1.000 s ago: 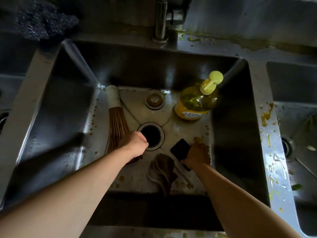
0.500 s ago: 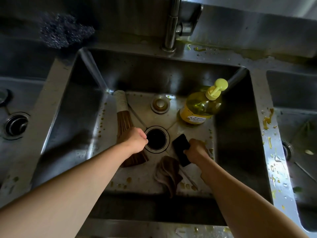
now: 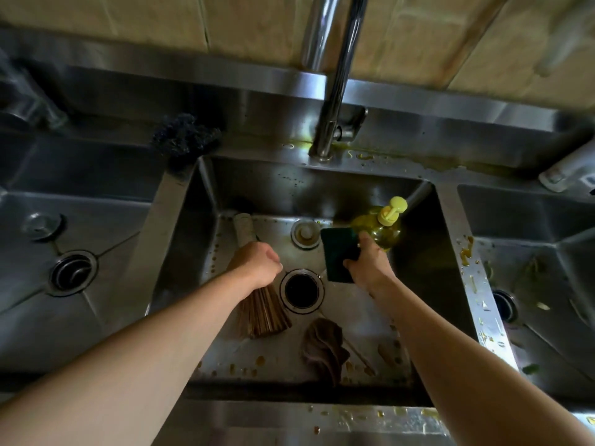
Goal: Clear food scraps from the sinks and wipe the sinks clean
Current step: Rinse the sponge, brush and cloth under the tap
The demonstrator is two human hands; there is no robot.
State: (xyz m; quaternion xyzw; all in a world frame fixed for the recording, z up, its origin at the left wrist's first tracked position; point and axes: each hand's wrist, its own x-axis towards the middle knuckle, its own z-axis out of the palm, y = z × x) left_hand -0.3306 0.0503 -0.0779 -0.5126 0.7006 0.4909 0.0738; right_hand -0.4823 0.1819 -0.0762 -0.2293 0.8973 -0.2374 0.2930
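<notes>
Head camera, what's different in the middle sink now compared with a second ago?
The right hand has lifted the dark green rectangular sponge off the sink floor and carried it back toward the yellow pump bottle of dish soap. The left hand keeps gripping the bamboo bristle brush. The brown crumpled rag, round metal drain plug and bottle have not moved.
</notes>
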